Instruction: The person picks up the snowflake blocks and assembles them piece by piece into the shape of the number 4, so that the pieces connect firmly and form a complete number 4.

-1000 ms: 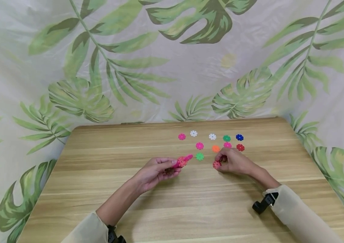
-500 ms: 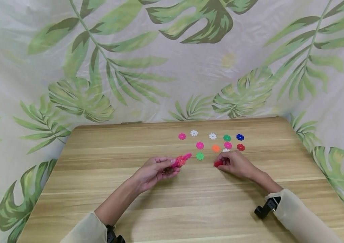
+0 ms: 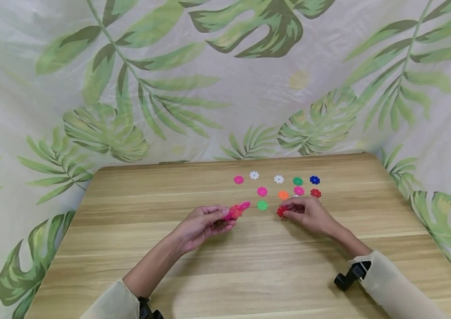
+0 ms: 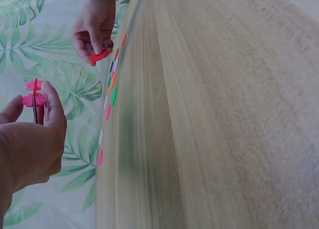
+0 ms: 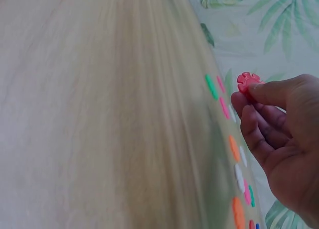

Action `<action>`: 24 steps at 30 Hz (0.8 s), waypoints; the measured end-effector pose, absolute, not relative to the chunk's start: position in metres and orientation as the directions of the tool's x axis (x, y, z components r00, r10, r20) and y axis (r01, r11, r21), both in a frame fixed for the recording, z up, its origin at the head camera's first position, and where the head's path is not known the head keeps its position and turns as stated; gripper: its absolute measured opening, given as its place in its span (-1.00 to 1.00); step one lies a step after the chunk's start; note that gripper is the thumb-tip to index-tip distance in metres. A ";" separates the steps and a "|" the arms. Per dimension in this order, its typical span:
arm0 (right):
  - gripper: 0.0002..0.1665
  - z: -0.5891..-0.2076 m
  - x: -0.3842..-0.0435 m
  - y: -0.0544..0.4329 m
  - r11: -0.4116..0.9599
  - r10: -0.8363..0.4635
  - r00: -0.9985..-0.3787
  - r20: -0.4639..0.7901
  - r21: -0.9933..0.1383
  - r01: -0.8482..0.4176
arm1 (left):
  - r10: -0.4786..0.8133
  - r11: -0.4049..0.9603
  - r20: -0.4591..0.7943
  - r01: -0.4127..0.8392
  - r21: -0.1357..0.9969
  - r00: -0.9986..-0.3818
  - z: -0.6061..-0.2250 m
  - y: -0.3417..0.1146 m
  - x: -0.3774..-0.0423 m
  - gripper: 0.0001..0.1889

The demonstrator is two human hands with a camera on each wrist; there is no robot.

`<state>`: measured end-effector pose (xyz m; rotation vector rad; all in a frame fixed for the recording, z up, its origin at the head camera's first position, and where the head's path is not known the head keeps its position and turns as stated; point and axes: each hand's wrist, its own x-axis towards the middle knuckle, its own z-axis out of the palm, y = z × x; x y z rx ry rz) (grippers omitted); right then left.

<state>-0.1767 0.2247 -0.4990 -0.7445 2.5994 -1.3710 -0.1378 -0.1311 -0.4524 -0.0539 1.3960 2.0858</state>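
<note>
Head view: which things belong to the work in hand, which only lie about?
Apparently in use: joined pink and orange discs, held red disc.

Lying about, possibly spares: pink discs, white discs, green discs, blue disc, orange disc, loose red disc.

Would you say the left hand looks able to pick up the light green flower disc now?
Probably not yet: the left hand holds joined flower discs, though nothing covers the light green flower disc.

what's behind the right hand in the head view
The edge of a white disc shows, with a pink disc beyond. The right hand hides the rest of that white disc and some table.
</note>
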 end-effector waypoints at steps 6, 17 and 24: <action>-0.71 -0.489 -0.174 0.218 0.402 -0.446 -0.890 0.098 -0.866 -0.297 | 0.475 -0.234 -0.359 -0.509 0.828 -0.803 -0.452 -0.133 -0.138 -0.83; -0.72 -0.471 -0.168 0.207 0.296 -0.450 -0.890 0.074 -0.928 -0.226 | 0.490 -0.217 -0.370 -0.521 0.825 -0.789 -0.452 -0.135 -0.136 -0.81; -0.69 -0.457 -0.164 0.198 0.249 -0.449 -0.893 0.038 -0.954 -0.166 | 0.494 -0.204 -0.368 -0.516 0.832 -0.788 -0.451 -0.133 -0.135 -0.81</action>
